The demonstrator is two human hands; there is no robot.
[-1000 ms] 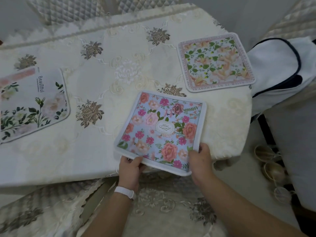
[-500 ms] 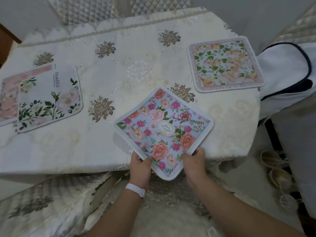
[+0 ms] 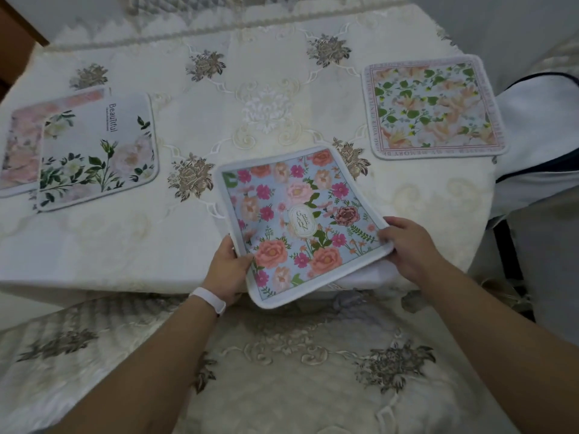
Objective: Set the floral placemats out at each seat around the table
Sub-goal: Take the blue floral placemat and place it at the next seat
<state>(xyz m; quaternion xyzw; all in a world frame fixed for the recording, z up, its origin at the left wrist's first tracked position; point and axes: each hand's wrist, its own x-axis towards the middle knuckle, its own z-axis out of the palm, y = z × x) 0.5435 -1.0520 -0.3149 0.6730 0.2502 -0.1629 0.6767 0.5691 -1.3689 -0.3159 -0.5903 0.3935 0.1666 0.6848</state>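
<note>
Cream embroidered cloth over the tabletop (image 3: 194, 126), brown flower motifs across it, pale medallion in the middle. Quilted chair back (image 3: 175, 3) at the far edge. Near side: chair seat (image 3: 282, 371) in matching embroidered fabric, directly below the camera.

Blue placemat (image 3: 300, 220), pink and coral flowers with an oval label in the centre:
- sits at the near edge of the tabletop, rotated so no side runs parallel to that edge
- far part lies on the cloth; near corner hangs out past the edge, over the chair seat
- near-right side looks slightly lifted; something white shows under it, can't tell what

Hands:
- left hand (image 3: 225, 264) grips the mat's near-left edge, thumb at the rim, fingers underneath and hidden; white wristband (image 3: 208, 300) on that wrist
- right hand (image 3: 407, 245) pinches the right corner, fingers curled on the border

Other mats, all flat on the cloth:
- green-leaf placemat (image 3: 434, 108) far right, close to the right edge, well apart from the blue one
- white placemat (image 3: 97, 151) printed "Beautiful" at left, lying partly over a pink placemat (image 3: 22, 142)

White fabric with dark piping (image 3: 539, 136) just beyond the right side of the tabletop.
</note>
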